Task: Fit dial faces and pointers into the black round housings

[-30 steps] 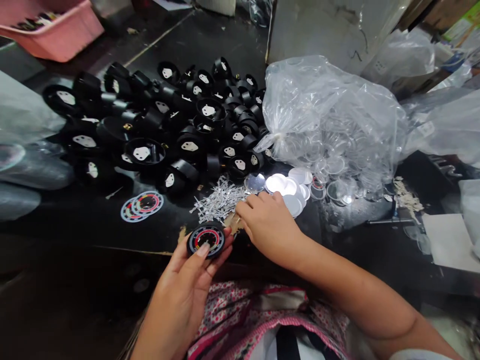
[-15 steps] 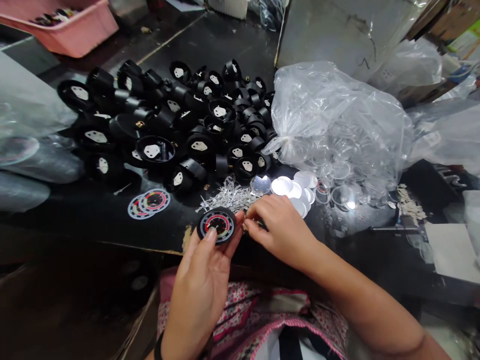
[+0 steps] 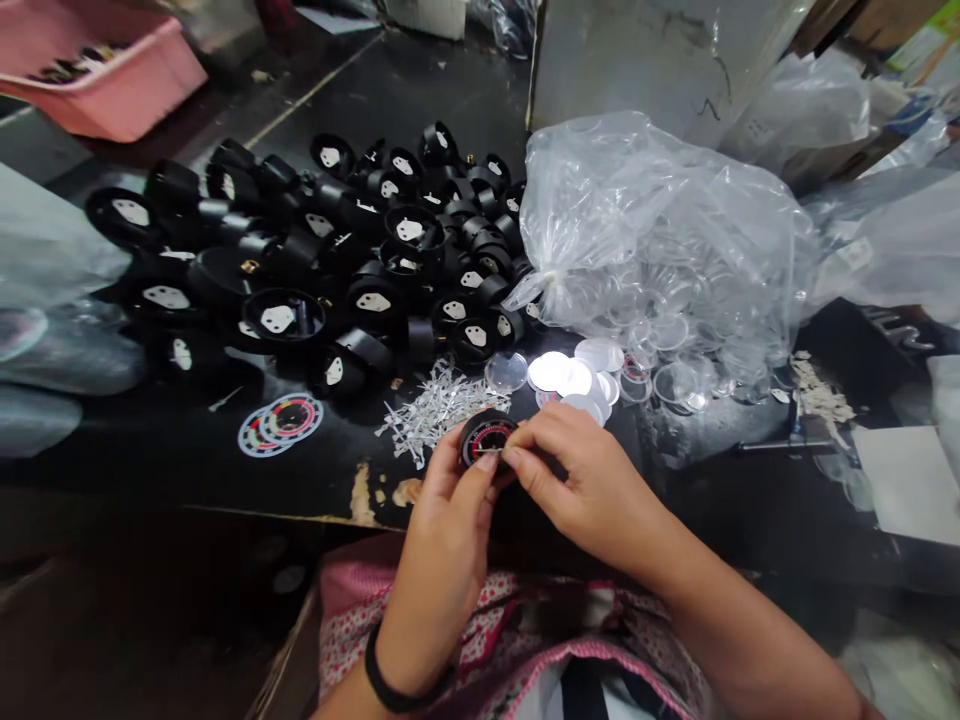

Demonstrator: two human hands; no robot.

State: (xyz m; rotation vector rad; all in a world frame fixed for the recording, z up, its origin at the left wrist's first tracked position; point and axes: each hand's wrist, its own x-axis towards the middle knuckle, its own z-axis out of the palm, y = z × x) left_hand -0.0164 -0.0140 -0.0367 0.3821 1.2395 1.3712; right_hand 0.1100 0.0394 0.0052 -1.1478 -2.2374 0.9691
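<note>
My left hand (image 3: 448, 540) grips a small round black gauge (image 3: 484, 436) with a red and white dial, held just above the near edge of the black table (image 3: 187, 450). My right hand (image 3: 581, 475) meets it from the right, thumb and forefinger pinched over the dial face on something too small to make out. Right behind the gauge lies a heap of small silver pointer needles (image 3: 435, 405). Round clear lenses (image 3: 559, 372) lie to the right of that heap.
A pile of black gauge housings (image 3: 322, 260) covers the table's middle and left. Two printed dial faces (image 3: 281, 422) lie flat in front of it. A clear plastic bag of lenses (image 3: 660, 250) stands at the right, a pink tub (image 3: 97, 75) at the far left.
My right hand left the needle heap and came to the gauge with its fingers pinched. My left hand raised the gauge and moved it right, under the right fingertips.
</note>
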